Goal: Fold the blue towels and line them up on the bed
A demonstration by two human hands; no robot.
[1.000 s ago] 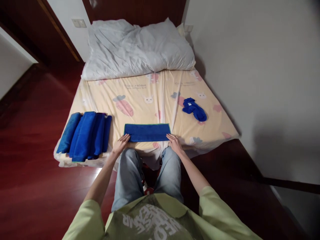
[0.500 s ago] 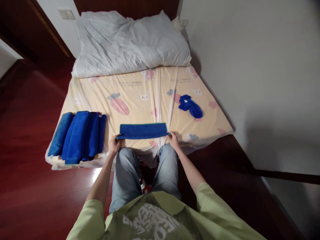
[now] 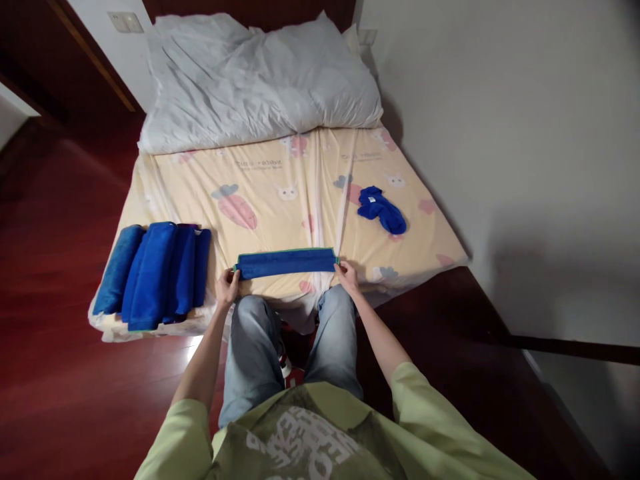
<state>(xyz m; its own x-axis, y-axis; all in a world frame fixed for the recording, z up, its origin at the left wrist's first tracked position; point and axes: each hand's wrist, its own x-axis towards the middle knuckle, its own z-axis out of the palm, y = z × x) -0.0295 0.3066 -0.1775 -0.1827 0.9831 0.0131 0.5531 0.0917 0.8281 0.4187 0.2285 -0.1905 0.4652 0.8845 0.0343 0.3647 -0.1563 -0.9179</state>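
A blue towel (image 3: 286, 263) with green edging lies as a long narrow strip near the front edge of the bed. My left hand (image 3: 228, 287) pinches its left end, and my right hand (image 3: 347, 276) pinches the right end, so the near edge is held between them. Left of my left hand, several rolled or folded blue towels (image 3: 153, 277) lie side by side at the bed's front left corner. Farther right, a crumpled blue cloth (image 3: 382, 211) with a small white label rests on the sheet.
The bed (image 3: 280, 217) has a pale yellow sheet with carrot and rabbit prints. A large grey-white pillow or quilt (image 3: 260, 87) lies across its head end. A white wall (image 3: 500, 133) runs along the right, and dark red flooring (image 3: 55, 267) is at the left.
Both hands have shifted slightly while still gripping the towel's ends. The near edge, turned up earlier, now lies folded over, making the strip a little narrower.
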